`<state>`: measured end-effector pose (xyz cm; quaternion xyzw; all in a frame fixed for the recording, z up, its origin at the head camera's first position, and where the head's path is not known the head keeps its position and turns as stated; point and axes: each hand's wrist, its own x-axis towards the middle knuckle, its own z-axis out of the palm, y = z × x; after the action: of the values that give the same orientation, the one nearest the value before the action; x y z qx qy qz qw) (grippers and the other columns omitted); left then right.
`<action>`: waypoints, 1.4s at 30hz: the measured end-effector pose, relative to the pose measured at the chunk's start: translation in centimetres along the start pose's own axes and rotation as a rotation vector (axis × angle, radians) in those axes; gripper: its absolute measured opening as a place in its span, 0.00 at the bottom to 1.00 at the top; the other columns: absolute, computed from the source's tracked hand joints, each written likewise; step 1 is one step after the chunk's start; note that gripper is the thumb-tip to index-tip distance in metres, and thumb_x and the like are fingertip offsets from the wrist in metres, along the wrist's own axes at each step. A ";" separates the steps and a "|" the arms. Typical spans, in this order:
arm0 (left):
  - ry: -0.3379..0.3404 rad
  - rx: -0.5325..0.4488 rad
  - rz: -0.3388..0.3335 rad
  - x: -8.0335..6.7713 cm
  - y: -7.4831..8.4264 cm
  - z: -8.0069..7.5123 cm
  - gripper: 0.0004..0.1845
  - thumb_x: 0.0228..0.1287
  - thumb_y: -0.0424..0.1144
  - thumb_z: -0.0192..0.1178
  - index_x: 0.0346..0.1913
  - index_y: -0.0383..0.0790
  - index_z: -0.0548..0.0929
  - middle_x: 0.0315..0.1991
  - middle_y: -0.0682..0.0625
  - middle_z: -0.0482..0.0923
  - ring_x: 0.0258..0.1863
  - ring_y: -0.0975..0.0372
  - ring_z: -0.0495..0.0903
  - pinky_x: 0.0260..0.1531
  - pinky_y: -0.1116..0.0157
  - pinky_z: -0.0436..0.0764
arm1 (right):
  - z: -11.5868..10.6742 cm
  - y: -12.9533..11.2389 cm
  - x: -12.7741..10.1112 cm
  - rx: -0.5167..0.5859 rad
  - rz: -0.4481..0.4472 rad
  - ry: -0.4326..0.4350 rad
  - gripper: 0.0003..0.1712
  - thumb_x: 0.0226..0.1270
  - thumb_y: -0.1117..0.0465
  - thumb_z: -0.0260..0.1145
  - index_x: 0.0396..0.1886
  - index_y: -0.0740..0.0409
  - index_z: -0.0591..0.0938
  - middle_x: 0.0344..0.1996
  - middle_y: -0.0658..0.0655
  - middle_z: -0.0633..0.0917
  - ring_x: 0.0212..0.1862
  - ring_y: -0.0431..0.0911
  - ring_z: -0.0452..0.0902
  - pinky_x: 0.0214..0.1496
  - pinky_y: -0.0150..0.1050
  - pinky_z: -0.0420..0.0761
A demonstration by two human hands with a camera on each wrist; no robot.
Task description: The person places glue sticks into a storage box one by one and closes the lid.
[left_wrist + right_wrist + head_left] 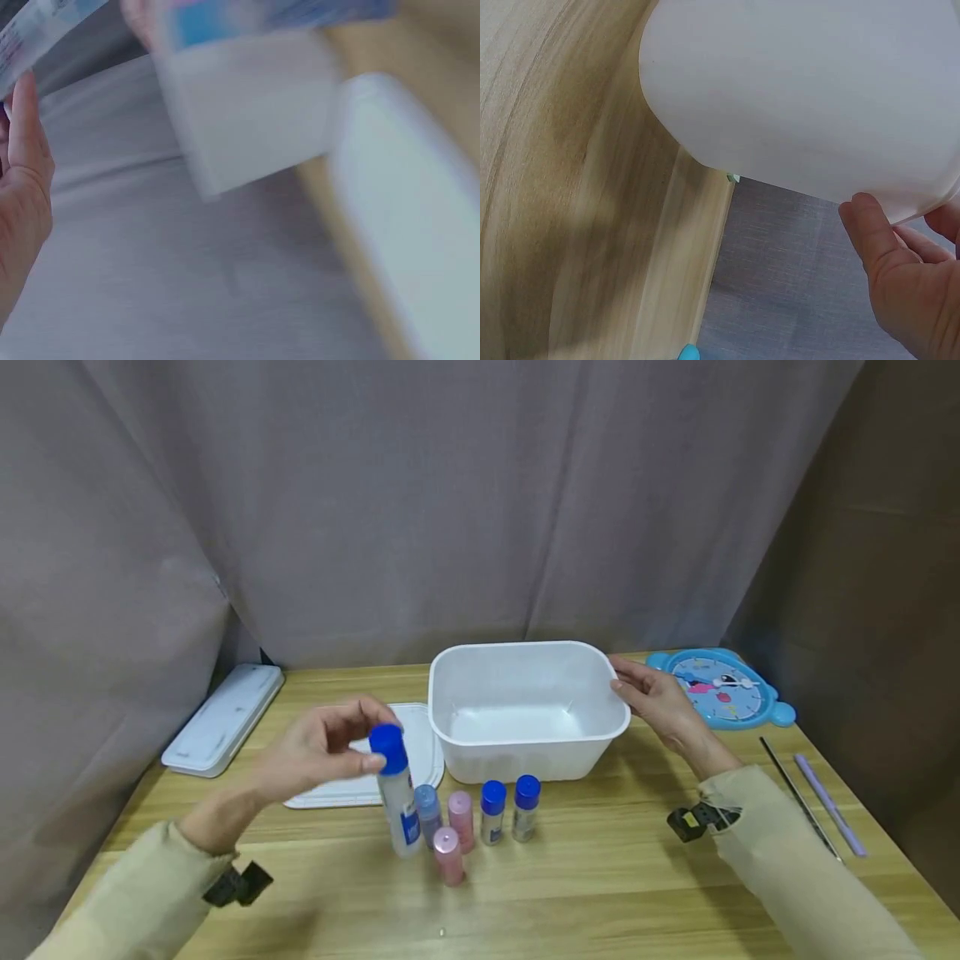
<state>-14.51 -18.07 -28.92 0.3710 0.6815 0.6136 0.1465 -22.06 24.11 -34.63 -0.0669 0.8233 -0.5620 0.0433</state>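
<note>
Grey cloth (450,510) backs the worktop (600,885). A tilted, blue-capped bottle (397,810) is pinched in the left hand (315,756) near five smaller bottles (492,814); the right hand (666,703) grips the white tub (517,763) by its rim. Farther right lie a toy clock (716,693) and two sticks (831,806).

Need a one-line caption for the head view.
Left hand holds a blue-capped bottle; right hand grips a white bin; five small containers stand nearby.
</note>
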 end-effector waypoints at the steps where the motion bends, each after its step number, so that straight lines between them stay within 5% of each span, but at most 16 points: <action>1: 0.012 0.023 0.000 1.2 0.9 -0.5 0.11 0.62 0.30 0.60 0.46 0.40 0.76 0.38 0.52 0.79 0.38 0.63 0.77 0.38 0.66 0.83 | 0.0 0.0 0.0 0.001 -0.002 0.000 0.31 0.74 0.59 0.52 0.71 0.65 0.57 0.65 0.70 0.66 0.59 0.42 0.71 0.48 0.22 0.77; 6: 0.100 0.050 -0.077 8.0 2.4 -1.3 0.13 0.63 0.33 0.60 0.50 0.36 0.74 0.44 0.46 0.79 0.41 0.59 0.78 0.45 0.62 0.82 | 0.2 0.0 -0.3 0.015 -0.007 0.003 0.31 0.74 0.59 0.52 0.71 0.65 0.56 0.65 0.71 0.66 0.53 0.32 0.72 0.48 0.22 0.77; 11: 0.148 0.083 -0.164 14.3 -1.1 0.3 0.17 0.62 0.31 0.61 0.53 0.36 0.74 0.45 0.45 0.78 0.43 0.59 0.78 0.48 0.63 0.81 | 0.8 0.1 -0.3 0.022 -0.017 0.013 0.31 0.74 0.60 0.52 0.71 0.66 0.57 0.64 0.71 0.67 0.52 0.33 0.73 0.47 0.23 0.78; 15: 0.151 0.169 -0.257 17.0 -4.2 2.0 0.18 0.61 0.33 0.62 0.54 0.39 0.77 0.47 0.45 0.79 0.46 0.58 0.79 0.48 0.65 0.81 | 1.6 0.2 -0.3 0.014 -0.014 0.017 0.30 0.74 0.61 0.52 0.70 0.66 0.58 0.64 0.71 0.68 0.57 0.43 0.73 0.47 0.25 0.79; 20: 0.164 0.235 -0.347 18.4 -6.6 3.7 0.17 0.57 0.30 0.65 0.50 0.37 0.80 0.46 0.44 0.81 0.47 0.57 0.80 0.47 0.67 0.81 | 2.6 0.0 -0.6 0.021 0.001 0.020 0.29 0.74 0.61 0.52 0.70 0.65 0.59 0.64 0.70 0.68 0.60 0.50 0.71 0.48 0.27 0.79; 28: 0.136 0.278 -0.398 19.6 -8.0 5.4 0.17 0.53 0.27 0.67 0.47 0.35 0.80 0.43 0.43 0.82 0.46 0.56 0.81 0.44 0.70 0.81 | 2.9 -0.5 -0.9 0.021 0.006 0.036 0.29 0.74 0.60 0.52 0.71 0.64 0.59 0.64 0.69 0.68 0.63 0.58 0.67 0.49 0.27 0.79; 37: 0.134 0.365 -0.397 19.5 -9.1 5.7 0.15 0.53 0.28 0.67 0.46 0.34 0.81 0.43 0.43 0.82 0.45 0.57 0.81 0.44 0.71 0.80 | 3.4 -0.8 -0.6 0.026 0.010 0.018 0.30 0.74 0.58 0.52 0.71 0.62 0.59 0.65 0.68 0.68 0.64 0.58 0.66 0.50 0.29 0.79; 42: 0.094 0.402 -0.396 19.5 -8.7 5.3 0.23 0.57 0.29 0.65 0.57 0.34 0.76 0.53 0.41 0.79 0.52 0.55 0.79 0.51 0.69 0.78 | 3.4 -0.7 -0.3 0.036 0.003 0.015 0.31 0.74 0.57 0.52 0.71 0.62 0.58 0.66 0.68 0.66 0.65 0.59 0.65 0.51 0.30 0.79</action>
<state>-27.19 -0.63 -33.26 0.2233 0.8548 0.4421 0.1552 -21.26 20.72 -35.21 -0.0604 0.8135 -0.5771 0.0391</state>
